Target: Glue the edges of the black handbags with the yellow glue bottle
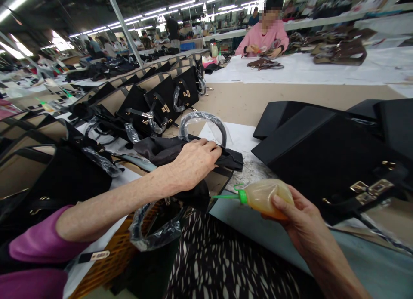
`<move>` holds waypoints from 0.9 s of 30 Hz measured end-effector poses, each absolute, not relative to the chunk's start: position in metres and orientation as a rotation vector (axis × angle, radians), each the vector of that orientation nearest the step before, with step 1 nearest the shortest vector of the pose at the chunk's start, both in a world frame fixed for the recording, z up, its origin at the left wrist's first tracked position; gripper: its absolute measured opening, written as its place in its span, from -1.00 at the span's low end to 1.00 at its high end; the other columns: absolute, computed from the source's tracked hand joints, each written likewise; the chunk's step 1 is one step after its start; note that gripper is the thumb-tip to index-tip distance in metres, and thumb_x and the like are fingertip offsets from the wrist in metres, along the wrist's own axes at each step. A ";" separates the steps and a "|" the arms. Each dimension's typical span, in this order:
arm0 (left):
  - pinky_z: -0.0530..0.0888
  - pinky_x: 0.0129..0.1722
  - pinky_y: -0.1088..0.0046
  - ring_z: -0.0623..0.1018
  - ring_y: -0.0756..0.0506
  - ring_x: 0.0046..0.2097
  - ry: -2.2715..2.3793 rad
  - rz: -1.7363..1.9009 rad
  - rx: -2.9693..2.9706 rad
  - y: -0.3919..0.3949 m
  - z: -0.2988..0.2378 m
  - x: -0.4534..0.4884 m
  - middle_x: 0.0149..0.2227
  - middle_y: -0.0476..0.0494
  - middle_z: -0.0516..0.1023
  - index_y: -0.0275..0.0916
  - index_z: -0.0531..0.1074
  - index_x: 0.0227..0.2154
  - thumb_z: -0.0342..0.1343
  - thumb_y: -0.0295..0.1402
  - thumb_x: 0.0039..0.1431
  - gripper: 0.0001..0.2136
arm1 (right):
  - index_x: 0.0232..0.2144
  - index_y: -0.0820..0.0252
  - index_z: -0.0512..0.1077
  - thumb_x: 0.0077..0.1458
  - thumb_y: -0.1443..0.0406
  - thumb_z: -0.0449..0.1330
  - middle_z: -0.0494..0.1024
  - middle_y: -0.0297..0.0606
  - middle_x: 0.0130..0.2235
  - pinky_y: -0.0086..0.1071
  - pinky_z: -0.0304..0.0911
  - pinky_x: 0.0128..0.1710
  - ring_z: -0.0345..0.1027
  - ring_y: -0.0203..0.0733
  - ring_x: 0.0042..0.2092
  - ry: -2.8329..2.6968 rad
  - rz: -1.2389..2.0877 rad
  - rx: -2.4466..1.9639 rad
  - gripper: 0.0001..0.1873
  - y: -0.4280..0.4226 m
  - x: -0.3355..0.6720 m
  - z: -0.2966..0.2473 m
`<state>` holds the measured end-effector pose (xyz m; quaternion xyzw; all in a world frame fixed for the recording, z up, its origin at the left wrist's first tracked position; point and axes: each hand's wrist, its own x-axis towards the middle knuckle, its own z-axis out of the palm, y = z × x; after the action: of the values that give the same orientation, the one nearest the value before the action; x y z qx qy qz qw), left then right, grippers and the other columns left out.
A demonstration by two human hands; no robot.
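Observation:
My right hand [300,208] is wrapped round a squeeze bottle [269,195] of yellowish liquid with a green cap and a thin green nozzle. The nozzle points left, its tip close to the edge of a black handbag [226,159] in front of me. My left hand [196,163] lies over that bag with curled fingers, gripping its dark lining. One plastic-wrapped handle [203,118] arches up behind the hand. Another wrapped handle [138,230] hangs on the near side. What lies under my left palm is hidden.
Rows of black handbags [161,92] stand on the left. More black bag pieces [325,157] with gold clasps lie at the right. An orange basket [106,264] is below at the lower left. Across the table, a person in pink [263,36] handles brown bag parts.

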<state>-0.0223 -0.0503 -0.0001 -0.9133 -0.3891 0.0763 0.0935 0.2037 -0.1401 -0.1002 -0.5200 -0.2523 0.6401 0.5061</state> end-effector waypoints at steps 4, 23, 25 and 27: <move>0.38 -0.17 0.30 0.40 -0.17 -0.14 -1.172 0.235 -2.713 -0.051 0.000 -0.022 -0.17 -0.19 0.43 -0.34 0.33 -0.16 0.05 -0.33 0.13 -0.76 | -0.24 0.18 0.42 -0.22 0.18 0.39 0.47 -0.19 -0.27 -0.35 0.38 -0.49 0.37 -0.09 -0.33 -0.591 1.558 -1.250 -0.55 -0.141 0.201 -0.101; 0.41 -0.22 0.29 0.40 -0.17 -0.17 -1.222 0.204 -2.708 -0.049 0.004 -0.022 -0.21 -0.16 0.43 -0.32 0.35 -0.21 0.07 -0.33 0.12 -0.79 | -0.19 0.16 0.36 -0.22 0.12 0.37 0.50 -0.19 -0.21 -0.28 0.37 -0.27 0.38 0.05 -0.17 -0.825 1.366 -1.393 -0.48 -0.136 0.213 -0.102; 0.41 -0.23 0.29 0.40 -0.17 -0.17 -1.235 0.202 -2.706 -0.050 0.004 -0.022 -0.21 -0.16 0.43 -0.31 0.35 -0.23 0.07 -0.33 0.12 -0.81 | -0.16 0.16 0.35 -0.20 0.12 0.36 0.50 -0.20 -0.20 -0.29 0.36 -0.23 0.38 0.03 -0.17 -0.843 1.373 -1.393 -0.47 -0.132 0.217 -0.104; 0.41 -0.25 0.30 0.41 -0.17 -0.17 -1.253 0.205 -2.696 -0.050 0.005 -0.023 -0.22 -0.17 0.44 -0.31 0.35 -0.25 0.06 -0.33 0.13 -0.82 | -0.14 0.16 0.35 -0.20 0.12 0.36 0.50 -0.20 -0.20 -0.32 0.35 -0.22 0.38 0.02 -0.16 -0.861 1.364 -1.395 -0.46 -0.128 0.221 -0.103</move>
<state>-0.0226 -0.0496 0.0048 -0.9017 -0.4192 0.0686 0.0809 0.2207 -0.1284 -0.1032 -0.5726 -0.3533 0.5601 0.4833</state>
